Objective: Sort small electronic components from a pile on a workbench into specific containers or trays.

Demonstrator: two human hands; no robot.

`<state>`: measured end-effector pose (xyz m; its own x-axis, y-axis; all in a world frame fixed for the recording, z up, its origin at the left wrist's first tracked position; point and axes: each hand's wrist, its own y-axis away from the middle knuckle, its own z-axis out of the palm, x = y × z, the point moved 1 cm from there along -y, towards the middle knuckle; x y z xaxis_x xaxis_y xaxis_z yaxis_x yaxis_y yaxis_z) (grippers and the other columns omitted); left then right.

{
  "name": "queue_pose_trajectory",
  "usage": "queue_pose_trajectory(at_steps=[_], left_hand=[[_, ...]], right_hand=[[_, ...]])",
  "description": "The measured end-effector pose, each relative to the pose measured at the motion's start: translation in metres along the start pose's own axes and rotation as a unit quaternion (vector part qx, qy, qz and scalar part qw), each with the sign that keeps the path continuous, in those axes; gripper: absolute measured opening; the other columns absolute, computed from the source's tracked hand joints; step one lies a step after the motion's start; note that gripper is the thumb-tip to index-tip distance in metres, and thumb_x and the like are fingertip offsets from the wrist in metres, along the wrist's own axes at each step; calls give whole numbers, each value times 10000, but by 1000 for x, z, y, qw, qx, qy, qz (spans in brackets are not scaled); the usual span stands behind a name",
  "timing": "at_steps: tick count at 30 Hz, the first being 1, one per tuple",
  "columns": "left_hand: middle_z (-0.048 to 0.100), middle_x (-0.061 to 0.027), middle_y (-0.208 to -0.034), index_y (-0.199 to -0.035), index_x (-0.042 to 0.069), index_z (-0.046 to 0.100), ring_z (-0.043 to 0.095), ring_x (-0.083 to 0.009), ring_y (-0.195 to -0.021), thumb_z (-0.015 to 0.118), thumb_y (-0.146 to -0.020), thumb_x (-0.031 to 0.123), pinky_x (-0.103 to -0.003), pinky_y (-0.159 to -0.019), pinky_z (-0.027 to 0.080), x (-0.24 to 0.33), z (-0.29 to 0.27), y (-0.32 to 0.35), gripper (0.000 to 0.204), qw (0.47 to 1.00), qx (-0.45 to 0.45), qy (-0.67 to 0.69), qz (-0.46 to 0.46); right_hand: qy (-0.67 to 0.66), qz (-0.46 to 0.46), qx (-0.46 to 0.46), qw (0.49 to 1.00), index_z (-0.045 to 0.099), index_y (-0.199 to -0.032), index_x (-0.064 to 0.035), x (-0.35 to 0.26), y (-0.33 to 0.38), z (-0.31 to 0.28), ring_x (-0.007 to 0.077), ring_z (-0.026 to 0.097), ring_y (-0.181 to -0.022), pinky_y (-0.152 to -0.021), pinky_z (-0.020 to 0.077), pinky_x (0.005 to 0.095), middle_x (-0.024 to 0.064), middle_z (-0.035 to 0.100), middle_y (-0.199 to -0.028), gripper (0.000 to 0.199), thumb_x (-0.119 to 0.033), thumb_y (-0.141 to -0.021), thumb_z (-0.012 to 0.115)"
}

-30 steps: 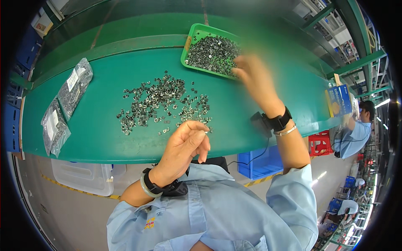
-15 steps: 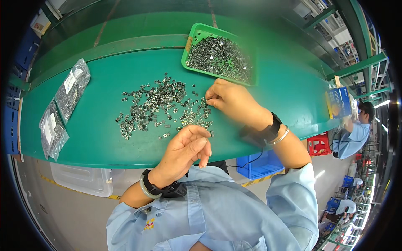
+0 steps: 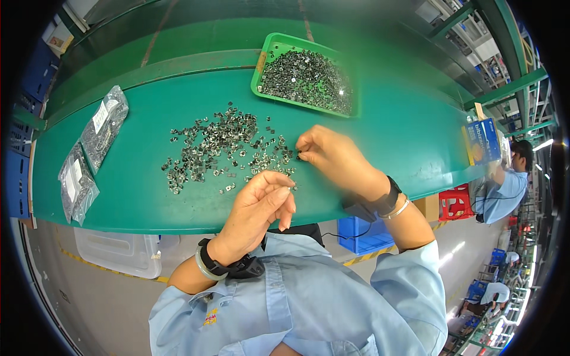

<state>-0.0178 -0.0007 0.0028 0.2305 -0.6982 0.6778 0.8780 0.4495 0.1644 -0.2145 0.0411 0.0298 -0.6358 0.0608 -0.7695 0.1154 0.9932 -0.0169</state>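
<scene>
the small metal parts (image 3: 219,148) lie in a loose pile on the green counter (image 3: 136,196), just before my hands. my right hand (image 3: 332,155) has its grip pinched on one dark part at the right edge of the pile. my left hand (image 3: 261,204) is curled at the near edge; if its grip holds something i cannot tell. behind, a green tray (image 3: 267,53) holds more parts. two plastic bags (image 3: 89,154) lie far left.
</scene>
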Motion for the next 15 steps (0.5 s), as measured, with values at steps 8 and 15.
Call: queue_pose_trajectory(at_steps=[8, 15], left_hand=[[578, -68, -775, -1056, 33, 488, 540, -126, -558, 517, -943, 175, -245, -499, 441, 1, 5, -4, 184, 999, 24, -24, 2], [569, -60, -798, -1065, 32, 488, 540, -107, -557, 502, -949, 172, -231, -480, 428, 9, 10, -17, 182, 992, 68, -107, 12]], right_hand=[[146, -113, 20, 983, 516, -1161, -52, -20, 7, -5, 264, 582, -798, -700, 467, 371, 81, 609, -855, 435, -8, -749, 648], [235, -177, 10, 956, 450, -1277, -96, -34, 12, -4, 272, 543, -748, -666, 429, 389, 71, 581, -822, 571, -13, -745, 640]])
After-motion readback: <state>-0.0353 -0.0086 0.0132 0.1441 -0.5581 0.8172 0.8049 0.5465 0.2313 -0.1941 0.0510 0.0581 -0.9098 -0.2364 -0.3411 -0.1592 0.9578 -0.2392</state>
